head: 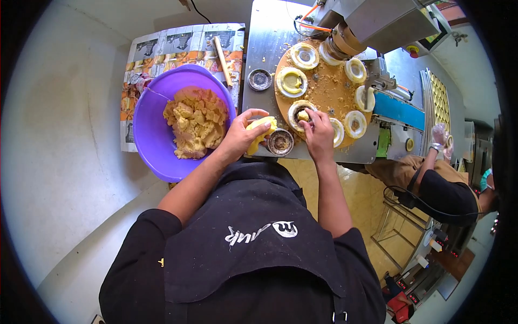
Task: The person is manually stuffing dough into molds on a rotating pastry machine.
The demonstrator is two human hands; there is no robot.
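My left hand [238, 137] holds a lump of yellow dough [259, 131] near the table's front edge. With thumb and fingertips, my right hand [319, 131] pinches a small piece of dough [302, 116] over a dark metal tart tin. That tin sits in a white ring holder [294, 123] on the round turntable [332, 93]. Just right of the left hand lies a loose fluted tart tin [280, 142]. A purple basin [153, 121] on my left contains a big mass of crumbly dough [198, 121].
Several ring holders circle the crumb-strewn turntable, one with a dough-lined tart shell [291, 82]. A press head [344, 40] overhangs its far side. Another tin [260, 79] and a wooden stick [223, 60] lie farther back. At right, a gloved co-worker [439, 137] stands beside a blue conveyor belt [398, 110].
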